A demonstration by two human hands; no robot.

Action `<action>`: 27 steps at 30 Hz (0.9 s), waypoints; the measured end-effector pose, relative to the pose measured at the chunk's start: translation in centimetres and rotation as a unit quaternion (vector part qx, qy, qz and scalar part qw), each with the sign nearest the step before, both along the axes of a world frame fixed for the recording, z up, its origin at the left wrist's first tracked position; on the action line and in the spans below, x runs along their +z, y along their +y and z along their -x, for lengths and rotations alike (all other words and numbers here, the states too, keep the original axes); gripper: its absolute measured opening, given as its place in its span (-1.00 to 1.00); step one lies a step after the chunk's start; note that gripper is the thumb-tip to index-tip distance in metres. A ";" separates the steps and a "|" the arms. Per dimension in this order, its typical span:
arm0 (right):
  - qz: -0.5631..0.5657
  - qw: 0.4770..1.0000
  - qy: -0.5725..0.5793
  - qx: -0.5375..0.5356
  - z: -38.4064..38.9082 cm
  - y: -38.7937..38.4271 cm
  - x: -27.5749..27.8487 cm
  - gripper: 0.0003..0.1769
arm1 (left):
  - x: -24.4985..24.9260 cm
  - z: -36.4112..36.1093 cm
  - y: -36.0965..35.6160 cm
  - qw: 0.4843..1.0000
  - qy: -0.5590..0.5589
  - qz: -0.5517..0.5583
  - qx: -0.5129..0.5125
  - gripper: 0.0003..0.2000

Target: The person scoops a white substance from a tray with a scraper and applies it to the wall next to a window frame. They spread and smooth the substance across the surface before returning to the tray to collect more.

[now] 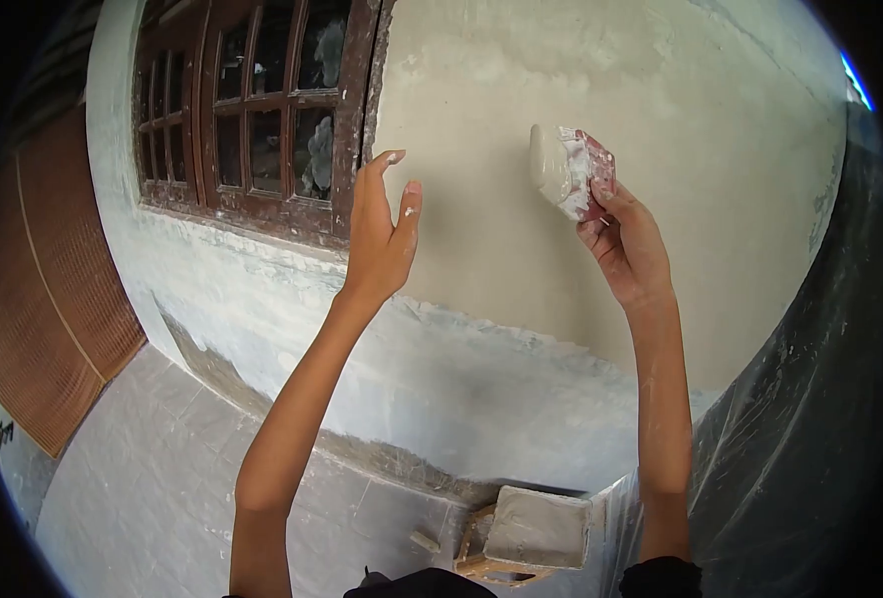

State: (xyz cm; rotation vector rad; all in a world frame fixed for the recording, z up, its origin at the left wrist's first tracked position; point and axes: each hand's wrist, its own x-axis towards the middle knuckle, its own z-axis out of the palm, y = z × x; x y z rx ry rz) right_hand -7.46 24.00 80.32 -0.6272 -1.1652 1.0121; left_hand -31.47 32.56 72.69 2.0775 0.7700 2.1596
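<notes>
My right hand grips a reddish putty knife smeared with white, and a thick lump of grey-beige putty sits along its blade edge. The tool is in front of a wall coated in beige plaster; whether it touches the surface I cannot tell. My left hand is raised beside the lower right corner of the window frame, empty, with thumb and fingers apart and white smears on the fingertips.
A brown wooden window with glass panes is at the upper left. Below stands a tray of putty on a wooden stool. Dark plastic sheeting hangs at the right. A woven mat is at the far left, above grey floor tiles.
</notes>
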 end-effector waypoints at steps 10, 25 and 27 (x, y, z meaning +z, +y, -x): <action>-0.272 0.878 -0.210 -0.332 9.0 10.7 6.1 -0.77 | 3.0 6.1 9.5 0.999 -0.028 -0.041 0.001 -0.54; -0.553 0.414 -0.431 -0.581 15.9 19.0 11.1 -0.58 | 6.9 9.6 21.3 0.987 0.029 -0.157 -0.028 -0.56; -0.562 0.392 -0.439 -0.581 16.2 19.7 10.9 -0.56 | 7.1 9.3 21.8 0.986 0.022 -0.163 -0.024 -0.57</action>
